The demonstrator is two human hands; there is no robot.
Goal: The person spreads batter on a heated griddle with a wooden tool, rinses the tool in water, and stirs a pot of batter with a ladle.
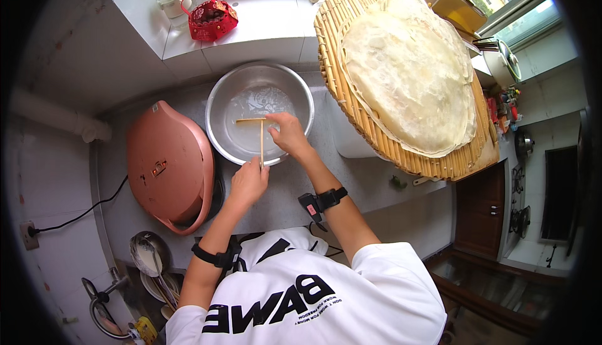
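Observation:
My left hand (250,181) grips the lower end of the handle of a T-shaped wooden batter spreader (262,140). The spreader is above a round metal basin (212,131) holding a little cloudy liquid. At the right end of its crossbar is my right hand (288,132), thumb and forefinger curved apart; the fingertips touch or nearly touch the wood. To the left of the basin stands a closed pink electric griddle (176,166). A stack of thin round flatbreads (409,72) lies on a round reed tray (336,74) to the right.
A white container (350,133) sits partly under the reed tray. Ladles in a metal bowl (149,253) are beside the faucet (115,281) at lower left. A black cord (89,215) runs to the wall socket. A red basket (212,23) stands on the tiled sill.

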